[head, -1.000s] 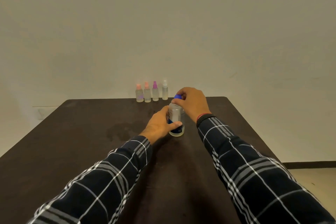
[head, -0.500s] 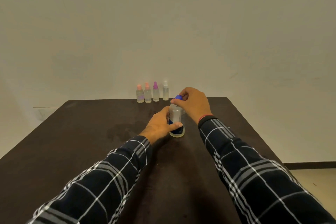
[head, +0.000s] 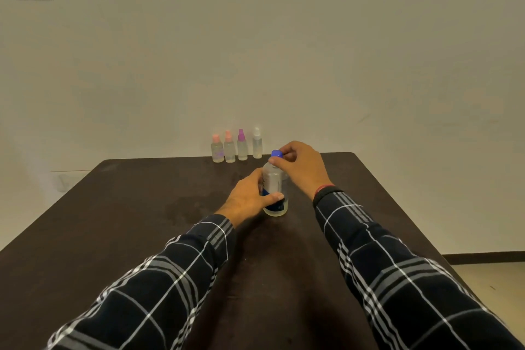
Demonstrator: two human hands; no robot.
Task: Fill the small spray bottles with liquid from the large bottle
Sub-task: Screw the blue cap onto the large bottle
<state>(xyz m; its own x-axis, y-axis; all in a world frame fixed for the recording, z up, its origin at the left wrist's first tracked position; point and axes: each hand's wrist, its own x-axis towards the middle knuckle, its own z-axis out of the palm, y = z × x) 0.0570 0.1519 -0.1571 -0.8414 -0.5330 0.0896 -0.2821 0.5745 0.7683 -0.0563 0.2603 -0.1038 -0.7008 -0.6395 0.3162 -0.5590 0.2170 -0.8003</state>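
Both hands are on the large bottle [head: 274,189], which stands upright near the middle of the dark surface [head: 127,221]. Left hand [head: 250,198] wrapped around the lower body, thumb across the blue label, clamping it down. Right hand [head: 301,166] curled over the top, fingertips pinched on the blue cap [head: 276,154]; likely working the cap, but whether it is being loosened or tightened cannot be told. Bottle's long axis vertical, neck and cap pointing straight up, base flat on the surface; body clear, liquid level not readable. Four small spray bottles [head: 236,146] in a row at the far edge of the surface, against the wall, all upright with nozzle tops on: two pink, one purple, one white. They sit close together, well apart from the large bottle. Risks, as judged: a soft plastic body squeezed hard by the left hand could push liquid out of the neck once the cap comes free. A twist with a weak lower grip could spin or tip the bottle. A loosened cap could slip from the fingertips and roll off the surface. Later, the narrow necks of the small bottles make overshoot and spill likely when pouring, and their tight spacing means knocking one could topple its neighbours. Faint dull patch on the surface left of the bottle; wet or just a mark, cannot tell.
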